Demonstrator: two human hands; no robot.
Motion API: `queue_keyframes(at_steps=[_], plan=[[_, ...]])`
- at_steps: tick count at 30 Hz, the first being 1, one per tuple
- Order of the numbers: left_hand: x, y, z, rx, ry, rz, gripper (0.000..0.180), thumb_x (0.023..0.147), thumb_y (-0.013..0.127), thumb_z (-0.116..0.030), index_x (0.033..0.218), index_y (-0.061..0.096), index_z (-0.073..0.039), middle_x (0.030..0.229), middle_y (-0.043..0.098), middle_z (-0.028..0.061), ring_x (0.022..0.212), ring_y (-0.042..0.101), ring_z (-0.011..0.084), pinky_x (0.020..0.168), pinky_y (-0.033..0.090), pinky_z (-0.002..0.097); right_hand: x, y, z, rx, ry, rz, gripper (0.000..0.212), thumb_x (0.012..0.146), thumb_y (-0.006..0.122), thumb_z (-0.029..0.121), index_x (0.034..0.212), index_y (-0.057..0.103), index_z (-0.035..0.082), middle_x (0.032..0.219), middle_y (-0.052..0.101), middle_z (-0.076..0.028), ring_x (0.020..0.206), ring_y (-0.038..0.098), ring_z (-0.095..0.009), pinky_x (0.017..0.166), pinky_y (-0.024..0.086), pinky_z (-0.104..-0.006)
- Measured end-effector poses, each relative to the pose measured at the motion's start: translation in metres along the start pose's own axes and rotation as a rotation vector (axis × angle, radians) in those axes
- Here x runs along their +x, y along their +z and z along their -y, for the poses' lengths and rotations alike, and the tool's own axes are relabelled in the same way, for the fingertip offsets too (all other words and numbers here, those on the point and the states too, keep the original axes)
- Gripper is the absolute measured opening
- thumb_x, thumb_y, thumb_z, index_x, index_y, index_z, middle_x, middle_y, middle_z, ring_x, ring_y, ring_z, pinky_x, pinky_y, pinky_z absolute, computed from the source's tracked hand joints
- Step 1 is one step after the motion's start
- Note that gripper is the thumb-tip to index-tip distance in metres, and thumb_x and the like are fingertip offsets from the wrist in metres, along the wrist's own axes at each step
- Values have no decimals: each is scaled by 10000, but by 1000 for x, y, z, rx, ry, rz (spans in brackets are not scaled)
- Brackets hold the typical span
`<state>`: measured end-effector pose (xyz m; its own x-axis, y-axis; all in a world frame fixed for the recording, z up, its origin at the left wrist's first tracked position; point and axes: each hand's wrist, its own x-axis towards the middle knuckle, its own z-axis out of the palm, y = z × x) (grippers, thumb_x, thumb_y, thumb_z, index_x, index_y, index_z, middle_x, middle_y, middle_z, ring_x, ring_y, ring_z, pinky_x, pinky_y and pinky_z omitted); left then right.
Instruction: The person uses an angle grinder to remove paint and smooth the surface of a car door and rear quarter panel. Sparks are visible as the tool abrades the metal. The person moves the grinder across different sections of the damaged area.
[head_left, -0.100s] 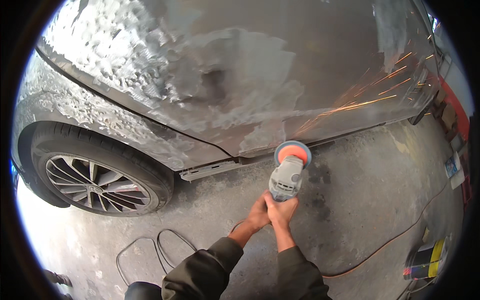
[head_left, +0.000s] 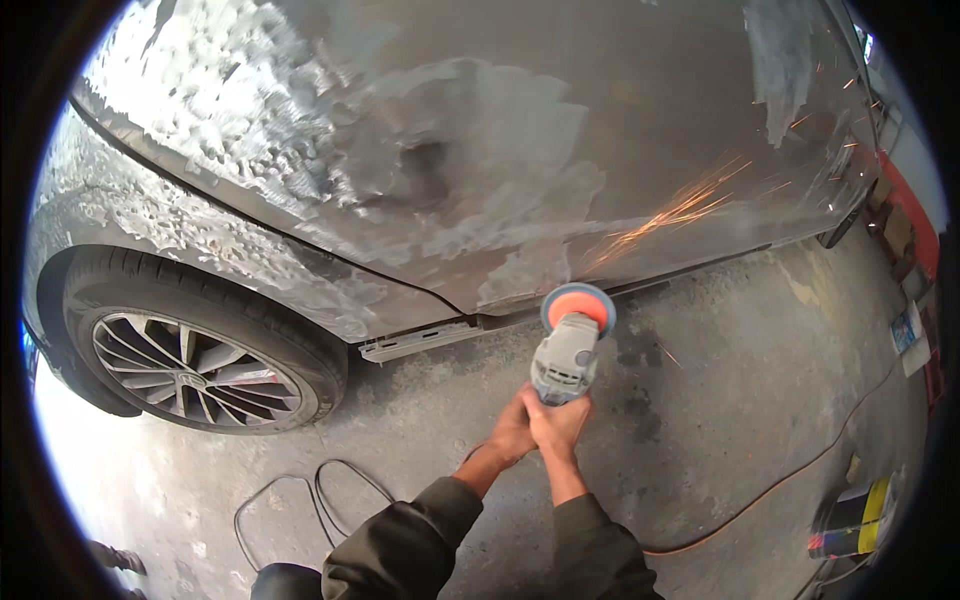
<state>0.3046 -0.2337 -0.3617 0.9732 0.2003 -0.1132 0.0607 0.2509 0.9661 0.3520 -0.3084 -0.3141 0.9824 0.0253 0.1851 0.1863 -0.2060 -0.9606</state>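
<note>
Both my hands are closed around the body of a grey angle grinder [head_left: 565,362], my left hand [head_left: 511,432] on its left side and my right hand [head_left: 562,424] on its right. An orange and dark-rimmed round disc [head_left: 578,299] sits at the tool's far end. Its far edge meets the lower edge of a car's door panel [head_left: 660,110], where orange sparks [head_left: 680,212] spray up and to the right. The panel is dull grey-brown with pale scraped patches. My fingers partly hide the grinder's rear.
A tyre with a spoked wheel [head_left: 192,378] stands at left under a rough, dented silver fender [head_left: 165,215]. Cables [head_left: 745,500] lie on the concrete floor [head_left: 720,380], one looping at lower left. A black and yellow bucket [head_left: 855,520] is at lower right, boxes [head_left: 900,235] at far right.
The grinder and its disc have shifted slightly left along the panel's lower edge, with my hands. The spark stream has changed shape and looks shorter and denser.
</note>
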Motion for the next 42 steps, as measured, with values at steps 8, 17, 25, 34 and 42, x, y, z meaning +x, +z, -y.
queue_keyframes(at_steps=[8,17,25,34,42], plan=[[-43,-25,-5,-40,114,-138,610,801,820,-77,1346,552,-15,1286,632,70,1179,571,166,1025,472,351,-32,20,23,53,-167,155,760,557,923,192,1207,597,-32,1035,713,-230,948,717,-405,827,575,-468],[-44,-12,-22,-128,71,-131,505,846,786,-65,1312,596,-18,1274,648,63,1155,590,170,1004,487,357,-28,14,29,10,-199,113,758,548,931,192,1188,590,-28,1019,713,-234,928,714,-424,806,580,-472],[-43,-13,-11,-203,160,-106,517,861,769,-34,1342,581,-23,1306,633,62,1180,583,178,1024,478,367,-28,11,44,-95,-272,148,789,537,937,200,1205,583,-26,1020,713,-232,921,711,-423,801,578,-479],[-41,-11,-16,-234,99,-102,545,842,796,-40,1342,579,-23,1290,636,64,1172,590,181,1019,482,361,-23,7,50,-119,-264,160,760,549,912,179,1209,591,-24,1024,713,-220,927,714,-410,809,574,-467],[-32,0,-7,-128,82,-61,622,839,814,-63,1392,530,-39,1357,594,69,1225,557,198,1059,452,362,-19,-4,35,-104,-212,86,742,556,922,197,1189,596,-10,1003,714,-233,916,705,-442,795,571,-488]])
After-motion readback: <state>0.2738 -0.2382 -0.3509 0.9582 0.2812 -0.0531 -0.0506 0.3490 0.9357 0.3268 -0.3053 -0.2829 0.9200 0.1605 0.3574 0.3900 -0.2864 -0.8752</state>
